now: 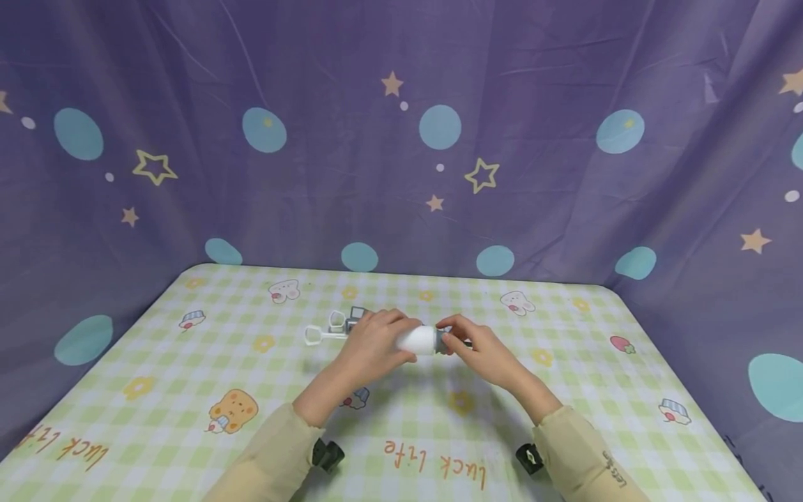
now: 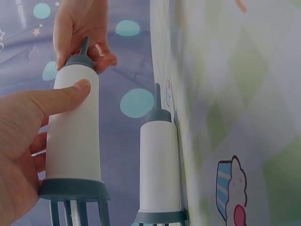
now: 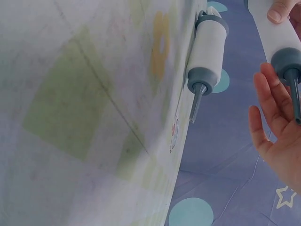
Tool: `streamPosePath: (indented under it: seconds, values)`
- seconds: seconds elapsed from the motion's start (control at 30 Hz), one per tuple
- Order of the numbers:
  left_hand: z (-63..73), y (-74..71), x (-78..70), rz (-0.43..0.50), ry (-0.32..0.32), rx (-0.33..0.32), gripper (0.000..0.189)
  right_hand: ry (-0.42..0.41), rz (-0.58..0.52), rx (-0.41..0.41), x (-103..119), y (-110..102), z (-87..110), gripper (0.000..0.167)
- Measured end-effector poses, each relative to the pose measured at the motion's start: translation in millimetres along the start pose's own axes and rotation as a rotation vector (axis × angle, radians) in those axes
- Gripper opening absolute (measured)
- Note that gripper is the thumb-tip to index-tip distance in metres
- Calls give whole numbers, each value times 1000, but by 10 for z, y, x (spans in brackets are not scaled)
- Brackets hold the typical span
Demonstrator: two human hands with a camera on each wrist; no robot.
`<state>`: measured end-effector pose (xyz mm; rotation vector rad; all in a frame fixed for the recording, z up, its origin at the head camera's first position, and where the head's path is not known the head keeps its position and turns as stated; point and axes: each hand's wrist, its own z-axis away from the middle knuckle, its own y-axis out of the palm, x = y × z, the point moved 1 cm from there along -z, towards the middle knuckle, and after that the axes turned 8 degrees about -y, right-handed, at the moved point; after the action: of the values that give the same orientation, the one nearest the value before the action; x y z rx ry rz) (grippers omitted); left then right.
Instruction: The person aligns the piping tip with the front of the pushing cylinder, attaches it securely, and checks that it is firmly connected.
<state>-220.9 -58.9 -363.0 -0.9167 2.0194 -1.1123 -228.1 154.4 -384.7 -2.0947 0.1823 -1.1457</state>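
Observation:
My left hand (image 1: 375,343) grips the white barrel of a large syringe-like dispenser (image 1: 419,340) around its middle. Its grey nozzle end points right, and a white loop handle (image 1: 312,335) sticks out at the left. At the nozzle end, my right hand (image 1: 484,354) holds the grey cap (image 2: 80,61) between thumb and fingers, with the thin nozzle passing between them. The held dispenser is raised above the table. A second, matching dispenser (image 2: 160,165) lies on the table behind it, apart from both hands and mostly hidden in the head view.
A table with a green-and-white checked cloth (image 1: 564,418) printed with cartoons and lettering spreads under both hands. Purple curtain (image 1: 351,181) with stars and teal dots hangs behind it and along the sides. Dark straps (image 1: 327,455) sit at the wrists.

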Motion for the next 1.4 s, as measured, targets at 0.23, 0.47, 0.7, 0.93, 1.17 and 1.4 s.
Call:
streamPosePath:
  seconds: [0.23, 0.47, 0.7, 0.93, 1.17, 1.4]
  values:
    - [7, 7, -25, 6, -2, 3, 50, 6, -30, 12, -32, 19, 5, 34]
    - [9, 8, -17, 16, -18, 18, 50, 25, 3, -2, -12, 5, 16, 35]
    - [-8, 6, 3, 17, -29, 24, 51, -8, 54, -57, 10, -1, 29, 39]
    - [-9, 21, 25, 9, -16, 9, 51, -147, 91, -85, 21, 25, 24, 41]
    - [-11, 16, 18, 30, -12, 11, 51, -147, 89, -101, 27, 13, 19, 37]
    - [-13, 5, 14, 16, -5, 4, 51, -82, 73, -80, 26, 0, 24, 29]
